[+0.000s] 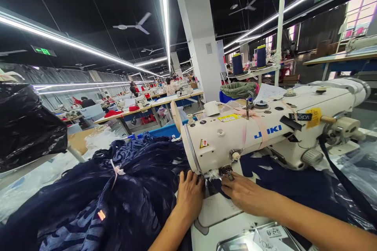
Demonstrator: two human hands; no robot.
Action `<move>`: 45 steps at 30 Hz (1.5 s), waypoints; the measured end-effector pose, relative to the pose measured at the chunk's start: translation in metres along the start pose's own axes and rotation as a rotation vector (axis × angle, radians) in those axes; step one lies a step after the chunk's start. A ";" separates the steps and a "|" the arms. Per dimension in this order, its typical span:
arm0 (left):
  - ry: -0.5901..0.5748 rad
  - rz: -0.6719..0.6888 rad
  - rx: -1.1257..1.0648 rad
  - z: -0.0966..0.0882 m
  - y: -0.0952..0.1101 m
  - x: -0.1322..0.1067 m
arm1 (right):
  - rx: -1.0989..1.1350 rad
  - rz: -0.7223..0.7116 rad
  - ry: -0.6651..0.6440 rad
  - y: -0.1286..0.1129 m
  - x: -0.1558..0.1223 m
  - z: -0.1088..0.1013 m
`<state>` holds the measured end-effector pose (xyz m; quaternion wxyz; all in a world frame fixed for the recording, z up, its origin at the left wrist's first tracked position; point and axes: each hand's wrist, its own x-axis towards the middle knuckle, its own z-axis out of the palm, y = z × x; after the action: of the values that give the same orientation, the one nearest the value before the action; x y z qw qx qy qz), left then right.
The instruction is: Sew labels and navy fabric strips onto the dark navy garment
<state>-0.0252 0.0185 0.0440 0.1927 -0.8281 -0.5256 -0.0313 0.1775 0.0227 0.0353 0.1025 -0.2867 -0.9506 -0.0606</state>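
Note:
A white sewing machine [229,137] stands in front of me, its head over a white bed. My left hand [190,194] is just left of the needle area, its fingers bent down on navy fabric [212,186] beneath the head. On the other side, my right hand [247,194] pinches the fabric close to the presser area, fingertips partly hidden by the machine. The needle itself is hard to make out. A large heap of navy garments [126,192] lies against my left side, with a pale tie around part of it.
More navy pieces [288,180] lie under the machine arm at right. A glossy plate with labels [265,239] is at the front edge. Two thread cones [261,57] stand behind. A black plastic bag [29,125] is at far left. Other sewing tables and people fill the background.

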 end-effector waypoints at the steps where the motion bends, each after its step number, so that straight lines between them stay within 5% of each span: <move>1: -0.007 -0.005 -0.004 0.001 0.000 0.000 | -0.005 -0.019 0.019 0.001 0.000 0.002; 16: -0.020 -0.012 -0.047 -0.002 -0.002 0.000 | -0.070 -0.056 -0.035 -0.005 0.007 -0.012; 26: 0.008 0.008 -0.061 -0.001 -0.003 0.000 | -0.042 -0.072 0.094 -0.001 0.004 0.003; 45: 0.024 0.038 -0.093 -0.001 -0.003 -0.002 | 0.012 -0.080 0.059 0.001 0.007 0.000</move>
<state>-0.0290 0.0177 0.0456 0.1612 -0.8456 -0.5051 -0.0620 0.1726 0.0271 0.0367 0.1300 -0.2458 -0.9582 -0.0673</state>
